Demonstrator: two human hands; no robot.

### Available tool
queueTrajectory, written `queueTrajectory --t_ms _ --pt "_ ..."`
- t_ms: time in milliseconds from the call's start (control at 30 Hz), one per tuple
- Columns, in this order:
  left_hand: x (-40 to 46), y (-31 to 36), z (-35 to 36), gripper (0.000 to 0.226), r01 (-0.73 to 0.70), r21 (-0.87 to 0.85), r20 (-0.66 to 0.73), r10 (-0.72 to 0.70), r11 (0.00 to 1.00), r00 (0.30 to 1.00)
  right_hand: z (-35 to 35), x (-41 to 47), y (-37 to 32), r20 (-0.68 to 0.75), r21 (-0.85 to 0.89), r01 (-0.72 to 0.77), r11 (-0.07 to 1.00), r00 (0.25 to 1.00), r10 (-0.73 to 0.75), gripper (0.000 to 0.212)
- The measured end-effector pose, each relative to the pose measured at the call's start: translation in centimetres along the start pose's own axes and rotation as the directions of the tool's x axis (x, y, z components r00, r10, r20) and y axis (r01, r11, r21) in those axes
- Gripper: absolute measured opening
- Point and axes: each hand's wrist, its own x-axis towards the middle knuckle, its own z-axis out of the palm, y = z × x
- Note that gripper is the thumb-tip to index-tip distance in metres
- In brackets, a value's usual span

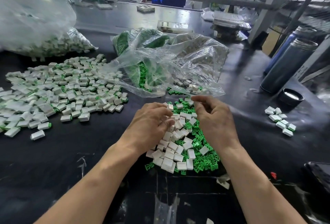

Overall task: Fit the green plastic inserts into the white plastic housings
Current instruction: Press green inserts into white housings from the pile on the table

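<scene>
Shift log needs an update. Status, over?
Left hand holds a white housing; right hand curled, contents unclear. Loose green inserts beneath. Nothing blocking.

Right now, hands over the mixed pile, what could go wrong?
1. Finished white housings with green inserts sprawl close to the loose pile of white plastic housings and green plastic inserts; they could get mixed.
2. The clear plastic bag hangs over the pile's far edge; the right hand may snag it.
3. The left hand rests in the pile and may push parts off the black table.

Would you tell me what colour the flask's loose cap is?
Black cap, shown in the head view.
</scene>
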Motion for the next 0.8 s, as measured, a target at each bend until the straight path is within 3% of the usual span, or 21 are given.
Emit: queueTrajectory --t_ms 167,433,600,800 --pt "0.6 0.7 0.5 0.015 0.051 0.003 -0.052 -0.051 0.999 0.997 0.8 2.1 -1.5 0.154 -0.066 0.027 0.997 0.988 -0.016 0.021" --pt "1.0 0.4 0.7 0.008 0.033 -0.054 -0.087 -0.038 0.998 0.995 2.5 1.2 1.2 0.097 0.074 -0.026 0.997 0.995 0.018 0.016" --pt "0.8 1.0 0.3 0.01 -0.064 -0.296 -0.246 -0.012 0.953 0.969 1.7 0.7 1.3 0.085 0.202 -0.031 0.979 0.996 0.014 0.022" --pt "0.6 1.0 0.0 0.01 -0.102 -0.638 -0.228 -0.061 0.763 0.972 1.8 0.3 0.5 0.06 0.297 -0.017 0.955 0.998 -0.001 0.018"
